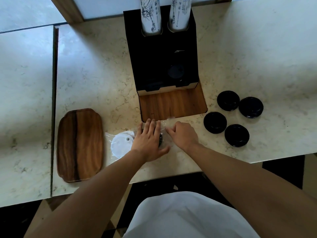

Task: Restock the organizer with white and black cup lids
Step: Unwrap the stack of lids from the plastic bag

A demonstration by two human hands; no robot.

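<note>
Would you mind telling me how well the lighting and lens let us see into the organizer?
Head view: the organizer interior is underexposed, so a dark lid inside barely shows; daylight washes out the counter at upper right; wide-angle distortion bows the counter edges; the hands are slightly soft.

Marble counter (pixel 96 69) bears organizer (pixel 163 54), black lids (pixel 233 117), wooden tray (pixel 80 145).

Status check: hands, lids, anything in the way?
Left hand flat on bagged black lids; right hand pinching clear wrap. White lids bagged. Organizer unobstructed.
</note>
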